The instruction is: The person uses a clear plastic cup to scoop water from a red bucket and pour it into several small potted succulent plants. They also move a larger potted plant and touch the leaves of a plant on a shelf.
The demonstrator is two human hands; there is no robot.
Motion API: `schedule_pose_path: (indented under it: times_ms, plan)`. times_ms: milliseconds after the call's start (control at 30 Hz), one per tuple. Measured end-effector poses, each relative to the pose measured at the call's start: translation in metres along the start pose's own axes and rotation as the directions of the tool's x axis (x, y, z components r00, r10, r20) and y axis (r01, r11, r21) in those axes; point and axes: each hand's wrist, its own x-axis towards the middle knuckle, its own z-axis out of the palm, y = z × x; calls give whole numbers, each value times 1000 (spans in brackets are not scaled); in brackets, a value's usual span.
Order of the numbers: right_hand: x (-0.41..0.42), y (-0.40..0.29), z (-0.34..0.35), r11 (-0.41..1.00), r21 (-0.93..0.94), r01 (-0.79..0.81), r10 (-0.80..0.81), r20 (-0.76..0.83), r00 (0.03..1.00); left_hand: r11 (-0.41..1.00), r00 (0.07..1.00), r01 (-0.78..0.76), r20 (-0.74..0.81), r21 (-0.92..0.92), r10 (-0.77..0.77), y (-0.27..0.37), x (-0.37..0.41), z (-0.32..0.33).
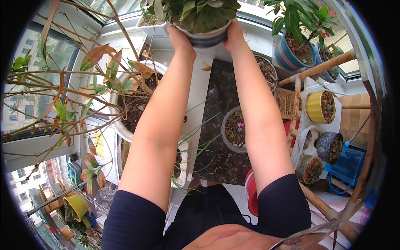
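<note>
Both my arms reach forward to a large potted rosette succulent (203, 15) at the top of the view. Its round pot (208, 39) has a pale rim and a blue-grey band. My left hand (181, 39) grips the pot's left side, and my right hand (234, 34) grips the right side; most of the fingers are hidden. A white planter (153, 29) with small plants stands just left of the pot, by the window. Whether the pot rests on the sill or hangs clear of it, I cannot tell.
A leggy, part-withered shrub in a white pot (125, 134) spreads branches on my left. A clear tub of gravel (234, 129) sits on the dark marbled surface (218, 168). To the right, a wooden-pole rack (318, 70) stands near a blue pot (287, 51) and a yellow pot (314, 106).
</note>
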Motion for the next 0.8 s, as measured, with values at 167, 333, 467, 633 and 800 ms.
schedule_pose_path:
  times_ms: [167, 333, 467, 633, 800]
  plan:
    - [4, 8, -3, 996, 45, 82, -83, 21, 996, 999, 999, 36, 12, 3, -36, 3, -10, 4]
    - [-9, 22, -5, 988, 110, 108, -108, -4, 994, 993, 998, 11, 64, -118, -3, -4, -13, -16]
    - [-22, 23, -7, 987, 135, 91, -91, -9, 996, 984, 993, 13, 119, -177, 8, 3, -36, -18]
    - [-27, 17, -1, 991, 118, 61, -62, 3, 998, 987, 996, 17, 92, -160, -2, 7, -43, -18]
    - [-24, -2, -8, 999, 48, -22, 19, 53, 998, 983, 998, 14, -61, -185, -25, -1, -56, -1]
